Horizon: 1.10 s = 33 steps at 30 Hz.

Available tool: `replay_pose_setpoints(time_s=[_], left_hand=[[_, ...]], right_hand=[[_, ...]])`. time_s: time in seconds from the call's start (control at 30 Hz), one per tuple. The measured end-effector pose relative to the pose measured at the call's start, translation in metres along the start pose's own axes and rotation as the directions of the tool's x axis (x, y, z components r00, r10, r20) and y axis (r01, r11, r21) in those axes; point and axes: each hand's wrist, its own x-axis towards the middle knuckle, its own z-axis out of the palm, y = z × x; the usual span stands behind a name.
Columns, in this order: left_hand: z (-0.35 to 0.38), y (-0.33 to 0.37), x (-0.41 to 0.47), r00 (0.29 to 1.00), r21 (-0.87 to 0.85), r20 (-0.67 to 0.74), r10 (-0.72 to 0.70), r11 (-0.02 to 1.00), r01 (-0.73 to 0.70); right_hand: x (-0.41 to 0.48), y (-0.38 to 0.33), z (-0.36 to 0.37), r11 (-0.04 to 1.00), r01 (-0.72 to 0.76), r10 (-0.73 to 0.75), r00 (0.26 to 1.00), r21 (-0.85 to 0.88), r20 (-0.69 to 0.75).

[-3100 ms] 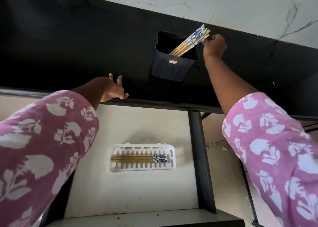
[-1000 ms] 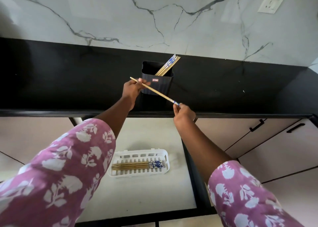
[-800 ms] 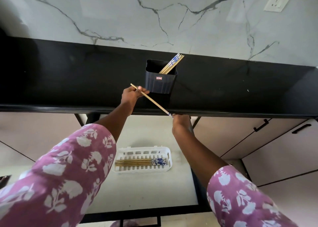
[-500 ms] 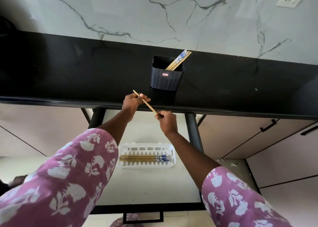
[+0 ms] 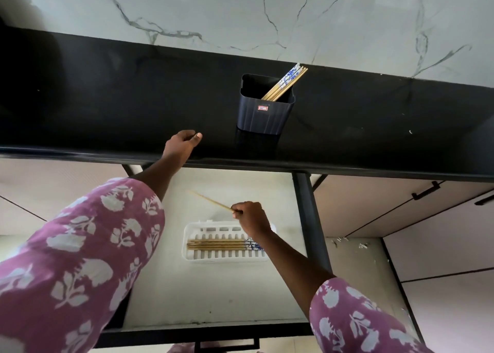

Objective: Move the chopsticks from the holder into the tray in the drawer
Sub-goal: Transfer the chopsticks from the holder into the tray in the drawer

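Note:
A dark blue holder [image 5: 263,114] stands on the black counter with several blue-patterned bamboo chopsticks [image 5: 286,83] leaning to its right corner. Below, the open drawer holds a white slotted tray [image 5: 196,231] with several chopsticks [image 5: 216,245] lying lengthwise in it. My right hand [image 5: 251,216] pinches one chopstick [image 5: 211,201] by its patterned end, just above the tray's far edge, its bare tip pointing up-left. My left hand [image 5: 181,145] rests on the counter's front edge with curled fingers, holding nothing.
The black counter [image 5: 107,106] runs across below a white marble wall. The drawer's pale floor [image 5: 213,293] has a dark front rail near me. Closed cabinet doors with black handles [image 5: 426,190] are at the right.
My left hand let go of the chopstick and settled on the counter edge. My right hand carried the chopstick down from the counter to just above the tray.

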Motion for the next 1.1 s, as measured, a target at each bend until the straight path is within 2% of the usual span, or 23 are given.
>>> replay_pose_setpoints(time_s=[0.07, 0.2, 0.4, 0.73, 0.87, 0.97, 1.1], left_hand=[[0.000, -0.007, 0.011, 0.999, 0.153, 0.046, -0.005, 0.988, -0.002], [0.006, -0.016, 0.025, 0.991, 0.452, 0.125, -0.049, 0.892, -0.013], [0.009, -0.024, 0.036, 0.982, 0.637, 0.176, -0.064, 0.768, -0.064], [0.010, -0.023, 0.042, 0.967, 0.693, 0.207, -0.148, 0.720, -0.038], [0.012, -0.025, 0.042, 0.969, 0.702, 0.193, -0.152, 0.712, -0.028], [0.013, -0.025, 0.042, 0.972, 0.707, 0.180, -0.153, 0.707, -0.020], [0.013, -0.022, 0.042, 0.968, 0.713, 0.182, -0.175, 0.701, -0.008]], right_hand=[[-0.005, 0.007, 0.011, 0.992, 0.048, -0.037, 0.995, -0.117, 0.096], [-0.013, 0.018, 0.030, 0.912, 0.175, -0.085, 0.965, -0.370, 0.248], [-0.018, 0.033, 0.047, 0.829, 0.252, -0.093, 0.942, -0.499, 0.321], [-0.008, 0.041, 0.057, 0.753, 0.294, -0.074, 0.927, -0.589, 0.369], [-0.007, 0.044, 0.059, 0.783, 0.288, -0.090, 0.929, -0.552, 0.358], [-0.008, 0.052, 0.062, 0.846, 0.241, -0.091, 0.944, -0.475, 0.318], [-0.009, 0.052, 0.052, 0.873, 0.278, -0.197, 0.952, -0.400, 0.233]])
